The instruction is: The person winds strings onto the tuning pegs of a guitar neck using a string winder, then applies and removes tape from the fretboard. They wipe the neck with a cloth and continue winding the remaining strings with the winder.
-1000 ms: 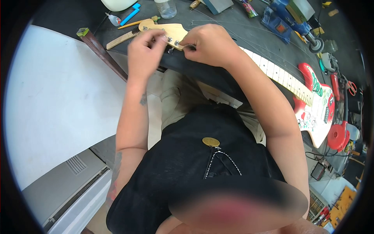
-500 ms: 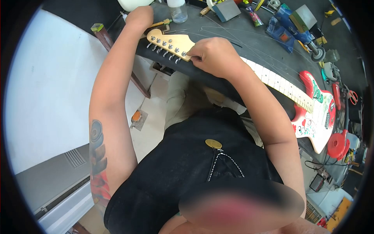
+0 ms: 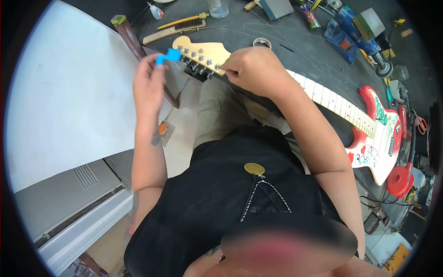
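Observation:
An electric guitar lies across the bench, with its pale wooden headstock (image 3: 210, 48) at the left. Its maple neck (image 3: 330, 98) runs right to a red and white painted body (image 3: 379, 152). My left hand (image 3: 150, 87) is closed on a blue string winder (image 3: 173, 55), whose head is by the tuning pegs (image 3: 201, 71) at the headstock's tip. With thumb and fingers pinched, my right hand (image 3: 260, 69) is at the nut end of the headstock. Whatever is between those fingers is too small to make out.
Behind the headstock lie a wooden-handled wire brush (image 3: 177, 30), a small glue bottle (image 3: 156, 11) and a tape roll (image 3: 262, 43). Loose thin wires (image 3: 272, 30) curl over the dark bench. A blue vise (image 3: 348, 32) stands at the back right. A wooden post (image 3: 131, 37) rises at the left.
My left hand has come back from the rear of the bench toward the headstock, now with the blue string winder showing in it. My right hand stays at the nut end.

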`<state>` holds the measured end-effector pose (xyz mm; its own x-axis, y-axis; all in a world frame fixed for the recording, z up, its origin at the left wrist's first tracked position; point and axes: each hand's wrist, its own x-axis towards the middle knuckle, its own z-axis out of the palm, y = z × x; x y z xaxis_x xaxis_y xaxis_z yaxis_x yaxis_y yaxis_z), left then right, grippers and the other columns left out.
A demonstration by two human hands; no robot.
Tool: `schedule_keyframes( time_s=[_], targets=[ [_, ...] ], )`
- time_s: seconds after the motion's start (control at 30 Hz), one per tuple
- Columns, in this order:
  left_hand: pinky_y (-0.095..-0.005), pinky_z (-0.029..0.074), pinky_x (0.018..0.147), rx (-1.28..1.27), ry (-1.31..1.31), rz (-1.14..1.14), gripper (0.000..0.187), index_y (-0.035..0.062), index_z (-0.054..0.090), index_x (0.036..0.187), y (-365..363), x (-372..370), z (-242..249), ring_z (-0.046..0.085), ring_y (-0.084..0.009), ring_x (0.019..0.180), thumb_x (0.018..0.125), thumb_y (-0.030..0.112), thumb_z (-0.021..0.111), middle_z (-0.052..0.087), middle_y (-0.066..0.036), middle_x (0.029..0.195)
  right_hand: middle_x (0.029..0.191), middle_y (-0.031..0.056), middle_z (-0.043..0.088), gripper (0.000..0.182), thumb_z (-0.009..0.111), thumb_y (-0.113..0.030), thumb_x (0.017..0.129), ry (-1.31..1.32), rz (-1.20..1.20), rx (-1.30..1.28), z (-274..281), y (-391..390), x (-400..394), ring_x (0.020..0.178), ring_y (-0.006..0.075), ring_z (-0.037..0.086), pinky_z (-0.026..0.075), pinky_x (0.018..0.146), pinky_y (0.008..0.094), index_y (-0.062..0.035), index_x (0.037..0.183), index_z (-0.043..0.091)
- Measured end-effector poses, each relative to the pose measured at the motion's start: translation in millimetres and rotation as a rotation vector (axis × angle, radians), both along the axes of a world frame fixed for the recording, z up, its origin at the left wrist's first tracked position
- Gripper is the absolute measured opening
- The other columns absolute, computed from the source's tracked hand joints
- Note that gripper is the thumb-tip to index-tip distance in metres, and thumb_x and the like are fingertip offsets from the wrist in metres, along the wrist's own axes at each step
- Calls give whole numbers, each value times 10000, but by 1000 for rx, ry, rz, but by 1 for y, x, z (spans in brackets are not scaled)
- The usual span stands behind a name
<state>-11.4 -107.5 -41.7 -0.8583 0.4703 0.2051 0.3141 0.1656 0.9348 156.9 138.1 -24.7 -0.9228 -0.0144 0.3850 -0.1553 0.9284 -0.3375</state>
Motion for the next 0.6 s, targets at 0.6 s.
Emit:
schedule_keyframes(
  time_s=[0.6],
  targets=[
    [-312,543,748,-383,227,-6,97,11,726,1049,29,72,-35,724,-189,813,971,68,739,772,-101,925,921,94,786,154,776,-131,816,-59,-52,-2,4,-3,3,863,307,751,599,761,417,-82,946,843]
  ],
)
